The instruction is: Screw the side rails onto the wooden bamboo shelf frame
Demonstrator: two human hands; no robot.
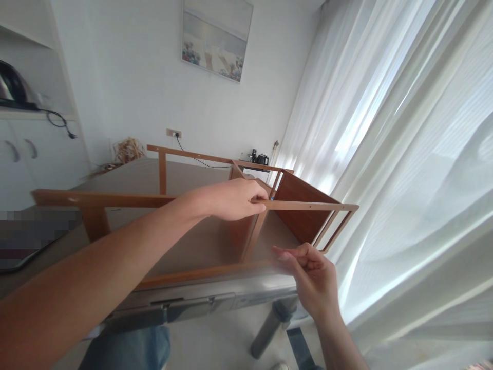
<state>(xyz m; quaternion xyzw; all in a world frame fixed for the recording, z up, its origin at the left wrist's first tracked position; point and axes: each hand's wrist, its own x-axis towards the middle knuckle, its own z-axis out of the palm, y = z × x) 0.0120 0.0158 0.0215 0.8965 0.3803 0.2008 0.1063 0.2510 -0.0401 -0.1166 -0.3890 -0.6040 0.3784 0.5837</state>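
A brown wooden shelf frame [308,205] lies on its side on a table, with slim rails joined by flat boards. My left hand [241,199] reaches across from the left and is closed around the upper near rail, close to where an upright meets it. Right of that hand, a wide brown board [304,201] spans the frame's end. My right hand [314,275] is just beyond the right end of the lower near rail [192,276], thumb and forefinger pinched together. Whatever those fingertips hold, if anything, is too small or blurred to make out.
The table's metal front edge [215,295] runs below the frame, above a grey leg [267,329]. White curtains [416,205] hang close on the right. A straw-coloured bundle [129,150] is at the far left, and a dark flat object [23,249] lies at the near left.
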